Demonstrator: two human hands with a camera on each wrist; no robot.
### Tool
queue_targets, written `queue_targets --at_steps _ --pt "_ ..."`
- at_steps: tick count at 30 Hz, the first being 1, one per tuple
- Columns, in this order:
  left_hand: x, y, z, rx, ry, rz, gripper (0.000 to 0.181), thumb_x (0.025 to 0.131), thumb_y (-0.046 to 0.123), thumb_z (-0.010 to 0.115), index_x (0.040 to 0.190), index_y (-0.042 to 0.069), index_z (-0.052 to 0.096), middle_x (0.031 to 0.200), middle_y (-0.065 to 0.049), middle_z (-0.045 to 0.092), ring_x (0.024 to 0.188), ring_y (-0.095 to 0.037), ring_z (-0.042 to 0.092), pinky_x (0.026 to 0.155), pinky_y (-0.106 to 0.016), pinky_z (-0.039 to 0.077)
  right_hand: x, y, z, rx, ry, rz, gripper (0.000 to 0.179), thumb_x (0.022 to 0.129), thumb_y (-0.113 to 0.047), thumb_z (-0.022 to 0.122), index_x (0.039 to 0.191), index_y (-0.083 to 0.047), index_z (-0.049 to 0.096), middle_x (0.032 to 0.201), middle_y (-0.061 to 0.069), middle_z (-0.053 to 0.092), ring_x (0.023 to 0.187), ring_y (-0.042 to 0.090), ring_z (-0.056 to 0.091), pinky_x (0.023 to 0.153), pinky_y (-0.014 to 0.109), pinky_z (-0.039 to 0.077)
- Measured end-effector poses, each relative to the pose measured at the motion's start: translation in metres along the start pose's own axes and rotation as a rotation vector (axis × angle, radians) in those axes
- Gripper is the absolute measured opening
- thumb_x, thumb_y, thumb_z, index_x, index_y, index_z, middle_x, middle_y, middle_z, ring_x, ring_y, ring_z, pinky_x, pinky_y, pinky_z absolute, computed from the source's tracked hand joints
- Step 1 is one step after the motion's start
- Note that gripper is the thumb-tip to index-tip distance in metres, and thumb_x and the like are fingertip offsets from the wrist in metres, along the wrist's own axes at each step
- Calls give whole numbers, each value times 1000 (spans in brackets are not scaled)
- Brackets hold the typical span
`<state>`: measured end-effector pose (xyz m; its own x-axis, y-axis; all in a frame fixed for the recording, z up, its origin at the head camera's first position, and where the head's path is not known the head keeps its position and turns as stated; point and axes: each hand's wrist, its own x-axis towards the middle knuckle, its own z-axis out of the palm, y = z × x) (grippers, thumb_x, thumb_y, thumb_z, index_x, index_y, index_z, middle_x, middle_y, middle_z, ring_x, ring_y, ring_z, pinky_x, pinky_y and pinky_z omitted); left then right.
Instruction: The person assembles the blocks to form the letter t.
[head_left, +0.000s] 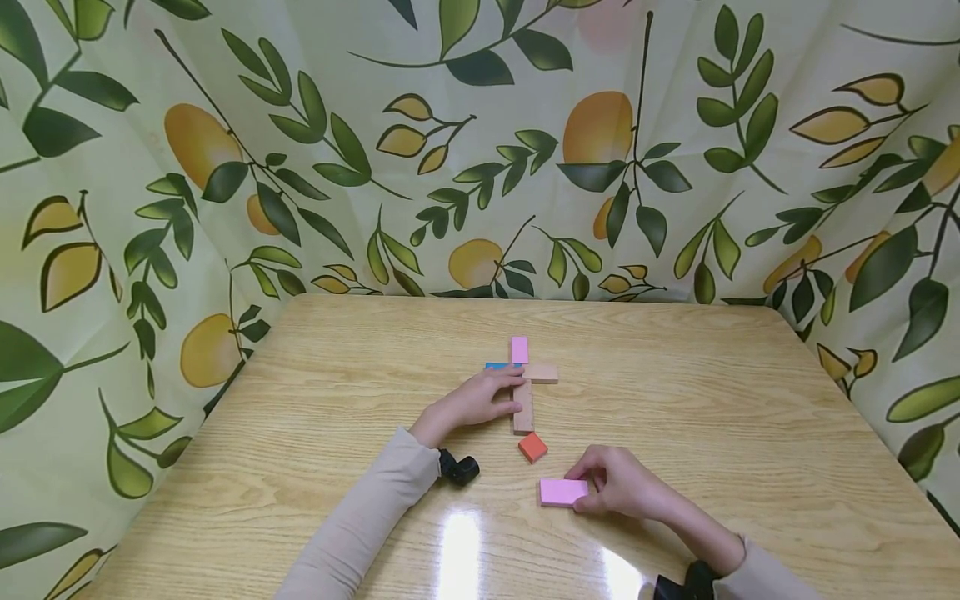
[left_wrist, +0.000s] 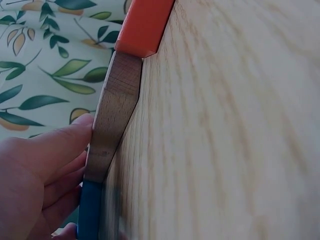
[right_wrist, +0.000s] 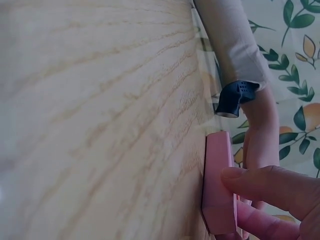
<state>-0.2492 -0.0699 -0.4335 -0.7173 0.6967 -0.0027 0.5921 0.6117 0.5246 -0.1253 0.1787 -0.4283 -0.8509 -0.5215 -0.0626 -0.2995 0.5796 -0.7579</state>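
Toward the middle of the table, flat blocks form a cross: a small pink block [head_left: 519, 349] at the far end, a blue block [head_left: 498, 366] on the left, a pale wooden block [head_left: 543, 373] on the right and a long wooden block [head_left: 522, 417] nearest me. My left hand [head_left: 471, 401] rests over the blue and long wooden blocks, fingers extended, partly hiding them. An orange-red block [head_left: 532, 447] lies turned at the cross's near end. Closer to me, my right hand [head_left: 621, 483] pinches a pink rectangular block [head_left: 561, 492] by its right end, thumb on the near side.
Black wrist cameras sit on the left wrist [head_left: 459, 468] and right wrist [head_left: 686, 583]. The wood-grain table [head_left: 360, 350] ends at a curtain [head_left: 480, 167] printed with leaves and fruit, which rises behind it and along both sides.
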Motion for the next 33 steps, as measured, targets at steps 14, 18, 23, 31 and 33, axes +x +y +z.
queue_targets --at_steps 14,18,23,31,33 --pt "1 -1 1 7 6 9 49 96 26 59 139 3 50 155 -9 39 148 -27 32 122 -43 28 2 3 -2 -13 5 7 26 68 -10 82 92 -4 74 78 -1 62 62 -3 40 53 14 34" --pt "0 0 1 5 6 10 50 96 26 60 139 3 50 155 -9 39 147 -27 32 122 -43 28 2 3 -3 -9 4 23 26 68 -11 82 92 -5 75 80 -1 61 62 -2 40 53 14 33" --pt "0 1 0 3 4 8 49 96 26 59 139 3 50 155 -10 39 147 -27 32 122 -43 28 2 4 -3 -2 3 37 27 69 -11 82 93 -4 74 82 0 61 62 -1 40 53 14 34" --pt "0 1 0 5 3 -4 50 96 27 59 139 4 50 156 -8 38 148 -26 31 122 -42 27 3 6 -5 -16 16 32 28 69 -11 82 94 -3 74 80 -1 61 63 -1 41 53 14 34" --pt "0 1 0 7 2 -6 50 96 27 59 140 5 50 156 -8 38 148 -26 31 122 -42 27 3 6 -6 -21 17 29 27 69 -11 82 93 -3 74 78 -1 60 62 -2 40 53 14 34"
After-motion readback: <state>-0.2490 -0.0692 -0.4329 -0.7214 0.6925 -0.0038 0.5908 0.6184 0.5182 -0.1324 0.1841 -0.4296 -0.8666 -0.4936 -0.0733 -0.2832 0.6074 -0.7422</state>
